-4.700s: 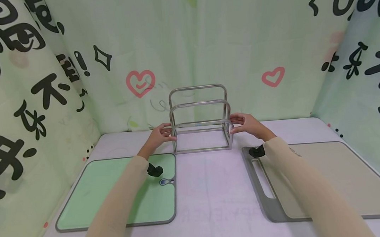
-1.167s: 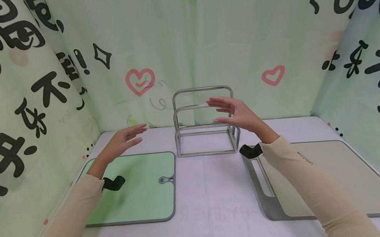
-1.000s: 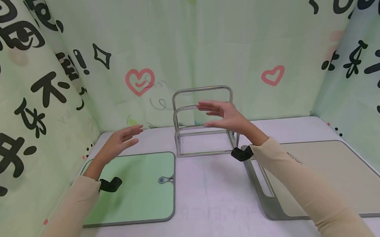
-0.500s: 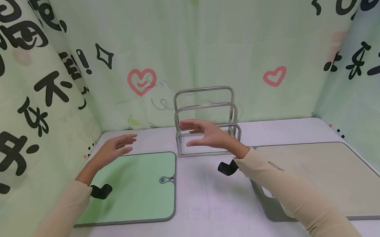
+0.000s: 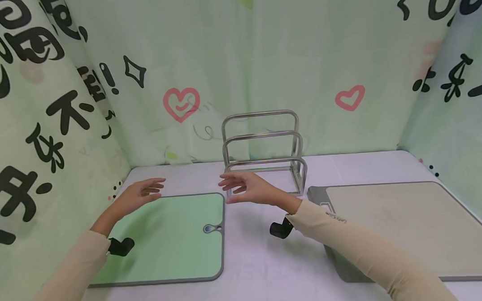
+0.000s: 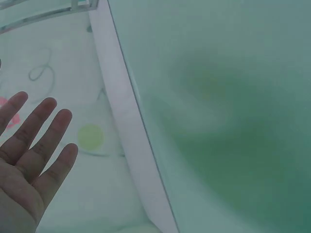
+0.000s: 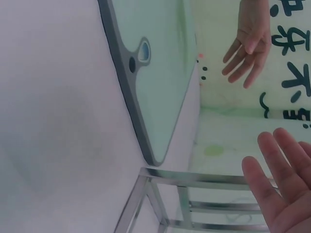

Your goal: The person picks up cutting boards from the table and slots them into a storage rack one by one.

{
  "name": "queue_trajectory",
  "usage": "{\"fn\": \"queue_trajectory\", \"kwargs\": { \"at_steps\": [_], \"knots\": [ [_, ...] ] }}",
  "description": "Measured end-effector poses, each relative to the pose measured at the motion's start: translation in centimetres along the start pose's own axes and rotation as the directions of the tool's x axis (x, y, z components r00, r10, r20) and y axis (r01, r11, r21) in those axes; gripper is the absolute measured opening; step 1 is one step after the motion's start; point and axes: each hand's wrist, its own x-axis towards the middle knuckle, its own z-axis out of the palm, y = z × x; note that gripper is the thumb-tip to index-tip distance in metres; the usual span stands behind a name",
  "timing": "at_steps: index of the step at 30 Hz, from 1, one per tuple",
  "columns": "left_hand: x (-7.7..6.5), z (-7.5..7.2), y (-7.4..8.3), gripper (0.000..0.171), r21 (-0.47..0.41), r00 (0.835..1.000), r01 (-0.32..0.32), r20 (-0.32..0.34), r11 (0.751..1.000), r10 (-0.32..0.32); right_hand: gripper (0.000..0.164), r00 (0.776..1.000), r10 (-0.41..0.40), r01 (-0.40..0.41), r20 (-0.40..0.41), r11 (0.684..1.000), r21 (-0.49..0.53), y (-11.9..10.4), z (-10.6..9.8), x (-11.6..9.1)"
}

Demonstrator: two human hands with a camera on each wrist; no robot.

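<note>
My left hand (image 5: 136, 199) hovers over the far left part of a green cutting board (image 5: 176, 243) with a grey rim, its fingers extended and holding nothing. In the left wrist view, the fingers of that hand spread apart above the board's edge. My right hand (image 5: 252, 188) is in the air in front of a metal rack (image 5: 263, 135) with three upright loops, fingers loosely extended, nothing in them. The right wrist view shows the right hand's fingertips (image 7: 252, 167) near the rack's bars; whether they touch cannot be told. The rack stands upright near the back of the table.
A beige cutting board (image 5: 410, 228) with a grey handle end lies flat at the right, partly hidden by the right sleeve. A white cloth covers the table (image 5: 266, 266). Printed pale green curtains (image 5: 301, 53) enclose the back and both sides.
Both hands earlier held the rack's sides, then let go. The left hand has moved left and down over the green board; the right hand has come left and lower, across the rack's front.
</note>
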Motion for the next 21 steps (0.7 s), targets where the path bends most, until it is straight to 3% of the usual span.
{"fn": "queue_trajectory", "kwargs": {
  "at_steps": [7, 11, 17, 21],
  "knots": [
    [-0.8, -0.3, -2.0, 0.05, -0.031, 0.997, 0.078, -0.005, 0.996, -0.078, 0.06, 0.994, 0.109, -0.109, 0.006, 0.99, 0.085, 1.0, 1.5, 0.2],
    [-1.3, -0.9, -3.2, 0.052, -0.067, 0.982, 0.188, 0.023, 0.98, -0.187, 0.059, 0.979, 0.202, -0.2, 0.003, 0.971, 0.133, 1.5, 2.1, 0.6],
    [-1.8, -2.2, -4.8, 0.057, -0.138, 0.921, 0.385, 0.111, 0.912, -0.372, 0.055, 0.927, 0.375, -0.365, 0.011, 0.895, 0.258, 1.7, 3.0, 1.0],
    [-2.3, -2.7, -5.7, 0.056, -0.17, 0.883, 0.465, 0.157, 0.869, -0.442, 0.054, 0.885, 0.465, -0.448, 0.021, 0.841, 0.303, 1.7, 3.4, 1.1]
  ]
}}
